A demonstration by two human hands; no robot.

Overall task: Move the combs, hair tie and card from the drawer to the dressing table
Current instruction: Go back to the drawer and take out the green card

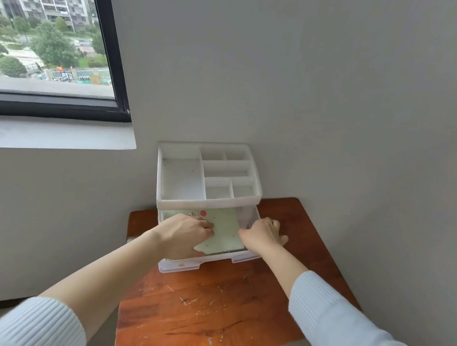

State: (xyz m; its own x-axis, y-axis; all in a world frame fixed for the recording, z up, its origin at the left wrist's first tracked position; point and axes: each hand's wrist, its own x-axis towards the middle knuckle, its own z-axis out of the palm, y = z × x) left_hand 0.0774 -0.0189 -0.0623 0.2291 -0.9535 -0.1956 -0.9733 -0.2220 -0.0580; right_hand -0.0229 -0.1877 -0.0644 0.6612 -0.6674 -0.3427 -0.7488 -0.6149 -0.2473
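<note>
A white plastic organiser [207,201] stands at the back of the small wooden dressing table [214,305], and its clear drawer [181,266] is pulled out towards me. Inside the drawer lies a pale green card [226,231] with a red dot near its far edge. My left hand [186,234] rests on the card's left part, fingers curled over it. My right hand [262,235] grips the drawer's right side wall, with the thumb at the card's right edge. No combs or hair tie are visible; the hands and card hide the drawer's floor.
The organiser's top tray [181,180] has several compartments with nothing in them. Walls close in behind and to the right of the table. A window [50,41] with a sill is at the upper left. The tabletop in front of the drawer is scratched.
</note>
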